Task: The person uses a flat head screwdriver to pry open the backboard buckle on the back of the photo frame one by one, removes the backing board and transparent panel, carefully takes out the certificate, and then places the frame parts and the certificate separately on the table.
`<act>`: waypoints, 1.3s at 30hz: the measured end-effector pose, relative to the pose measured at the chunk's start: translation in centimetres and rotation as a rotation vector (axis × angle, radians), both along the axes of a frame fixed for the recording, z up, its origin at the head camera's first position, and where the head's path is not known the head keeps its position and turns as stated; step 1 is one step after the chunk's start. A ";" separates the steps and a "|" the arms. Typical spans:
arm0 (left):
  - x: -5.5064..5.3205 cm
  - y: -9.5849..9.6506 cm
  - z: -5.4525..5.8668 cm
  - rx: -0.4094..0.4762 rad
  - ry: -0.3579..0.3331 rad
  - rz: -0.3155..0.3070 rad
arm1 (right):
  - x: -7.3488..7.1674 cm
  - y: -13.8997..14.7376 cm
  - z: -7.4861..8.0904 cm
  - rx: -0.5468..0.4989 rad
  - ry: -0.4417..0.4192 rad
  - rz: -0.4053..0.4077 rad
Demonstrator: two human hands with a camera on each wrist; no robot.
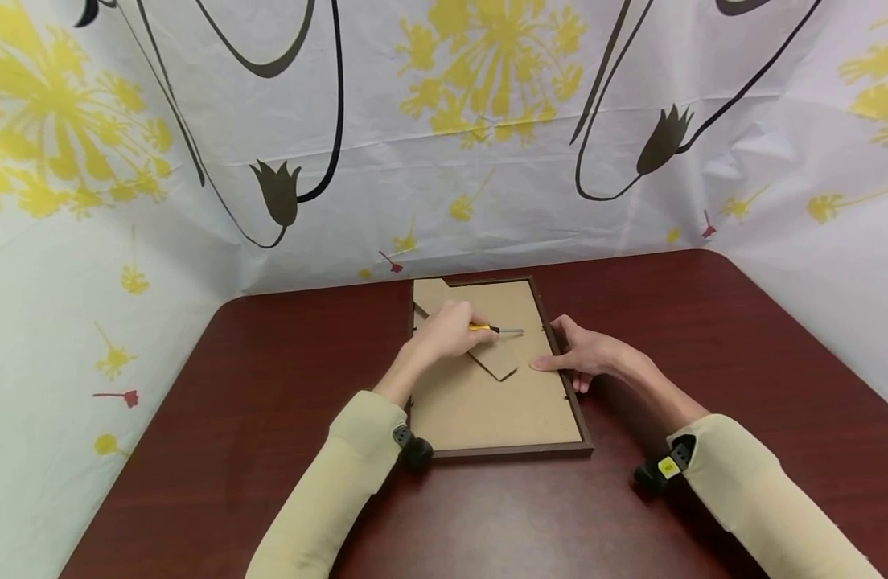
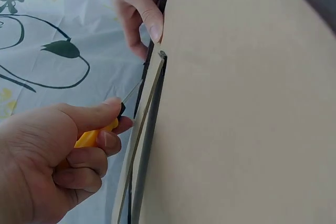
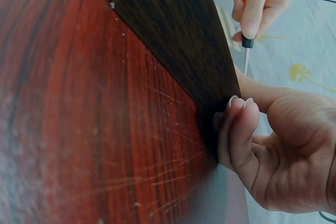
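Observation:
A picture frame (image 1: 502,452) with a dark wooden rim lies back side up, its tan backing board (image 1: 480,422) showing. A flat stand leg (image 1: 498,359) runs slantwise across the board; in the left wrist view its edge rises from the board. My left hand (image 1: 450,328) grips a screwdriver (image 2: 89,139) by its yellow handle, over the stand leg. The metal shaft points right, above the board. My right hand (image 1: 592,354) holds the frame's right side, thumb on the backing and fingers curled round the outer edge, as the right wrist view also shows.
The frame lies on a dark red-brown table (image 1: 306,362) with a rounded far corner. White sheeting (image 1: 444,201) with yellow and grey flower prints stands behind the table and along both sides. Small dark tabs sit along the frame's inner rim.

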State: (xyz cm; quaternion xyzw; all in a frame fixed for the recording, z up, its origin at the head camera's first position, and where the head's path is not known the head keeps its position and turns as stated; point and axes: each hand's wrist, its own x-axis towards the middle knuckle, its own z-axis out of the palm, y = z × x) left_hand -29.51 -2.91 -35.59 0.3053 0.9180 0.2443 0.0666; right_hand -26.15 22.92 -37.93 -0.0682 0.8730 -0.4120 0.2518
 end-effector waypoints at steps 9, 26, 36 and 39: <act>-0.3 1.7 -0.1 -0.044 0.032 -0.025 | 0.1 0.0 0.0 0.009 0.002 -0.012; -0.9 3.8 -0.4 -0.038 0.012 -0.015 | 0.2 0.1 -0.1 0.018 0.021 -0.007; -1.2 4.0 -0.3 -0.057 0.024 -0.009 | 0.3 0.1 -0.3 0.005 0.031 0.001; -1.2 3.9 0.0 -0.062 0.020 -0.016 | 0.3 0.1 -0.3 0.010 0.024 -0.008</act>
